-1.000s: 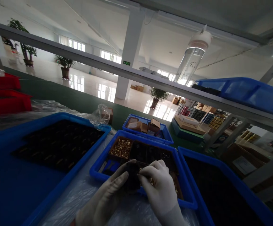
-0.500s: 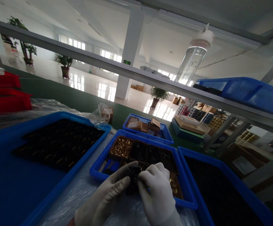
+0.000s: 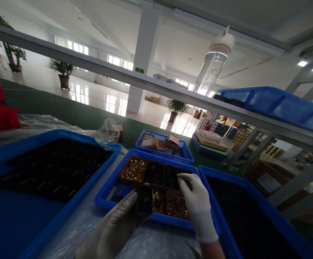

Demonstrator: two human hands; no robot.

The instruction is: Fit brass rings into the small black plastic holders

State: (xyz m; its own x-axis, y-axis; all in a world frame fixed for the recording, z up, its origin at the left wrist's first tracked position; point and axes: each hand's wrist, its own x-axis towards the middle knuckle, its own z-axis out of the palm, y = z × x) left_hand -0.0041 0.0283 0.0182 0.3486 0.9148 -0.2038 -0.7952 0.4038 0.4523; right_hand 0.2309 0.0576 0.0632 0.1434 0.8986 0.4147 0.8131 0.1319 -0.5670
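Observation:
Both my hands wear white gloves. My left hand (image 3: 117, 223) is closed around a small black part (image 3: 143, 199), held over the near edge of a blue compartment tray (image 3: 104, 187). That tray holds boxes of brass fittings (image 3: 134, 169), brass washers (image 3: 159, 201) and dark parts (image 3: 156, 173). My right hand (image 3: 196, 201) reaches into the tray's far right compartment of dark parts, fingers bent down. Whether it holds anything is hidden.
A large blue bin (image 3: 37, 216) with a black insert sits at left, and another blue bin (image 3: 253, 223) at right. A smaller blue tray (image 3: 184, 153) of cardboard boxes lies behind. Clear plastic sheeting (image 3: 156, 244) covers the bench. A metal rail (image 3: 145, 84) crosses overhead.
My right hand left the black part and moved forward and right into the tray's far compartment. My left hand kept the black part. The camera panned slightly right.

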